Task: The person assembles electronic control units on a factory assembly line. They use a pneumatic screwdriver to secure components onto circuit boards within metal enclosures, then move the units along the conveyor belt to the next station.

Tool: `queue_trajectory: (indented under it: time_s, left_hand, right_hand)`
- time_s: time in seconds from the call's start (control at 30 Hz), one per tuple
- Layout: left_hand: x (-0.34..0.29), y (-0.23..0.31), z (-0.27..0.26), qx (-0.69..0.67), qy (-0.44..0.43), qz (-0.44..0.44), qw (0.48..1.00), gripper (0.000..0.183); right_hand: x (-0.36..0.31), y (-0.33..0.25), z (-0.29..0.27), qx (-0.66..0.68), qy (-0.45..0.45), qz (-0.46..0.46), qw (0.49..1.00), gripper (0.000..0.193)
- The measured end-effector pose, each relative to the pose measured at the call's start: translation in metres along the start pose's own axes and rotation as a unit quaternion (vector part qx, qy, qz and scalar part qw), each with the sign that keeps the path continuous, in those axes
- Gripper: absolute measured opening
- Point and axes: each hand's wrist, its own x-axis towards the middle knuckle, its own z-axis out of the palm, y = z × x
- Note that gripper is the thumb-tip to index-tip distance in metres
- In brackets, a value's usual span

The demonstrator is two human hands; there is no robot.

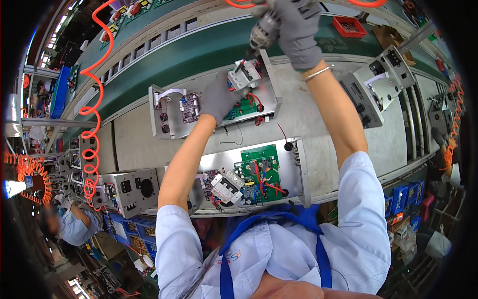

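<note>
Pale workbench panels point(321, 169) run beside a green conveyor belt point(214, 50), an orange coiled hose point(89, 109) hanging at the left. On the bench, the farther open metal chassis point(173, 115) contains a white block point(244, 74) above a green board. Against that block lies the gloved left hand point(220, 97), fingers partly hidden; whether they pinch it, I cannot tell. Curled around a power screwdriver point(265, 31), the gloved right hand point(300, 35) aims it down toward the block.

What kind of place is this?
Probably a factory workshop where electronic things get put together. Look for the open metal cases, the green circuit board, and the power tool in the right hand.
</note>
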Motion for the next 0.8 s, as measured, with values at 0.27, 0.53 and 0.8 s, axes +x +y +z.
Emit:
queue_trajectory:
  time_s: [0.27, 0.53, 0.8]
  left_hand:
    - [0.000, -0.017, -0.008, -0.099, -0.026, -0.008, 0.995, 0.083]
    - [-0.139, -0.028, -0.088, -0.134, -0.175, 0.036, 0.975, 0.091]
    - [-0.238, -0.015, -0.056, -0.019, -0.222, 0.057, 0.973, 0.096]
  right_hand:
    - [-0.083, -0.131, -0.075, -0.220, -0.176, 0.287, 0.916, 0.033]
    - [-0.336, 0.019, -0.284, -0.743, -0.141, 0.418, 0.504, 0.043]
    - [-0.332, 0.015, -0.239, -0.737, -0.134, 0.466, 0.471, 0.052]
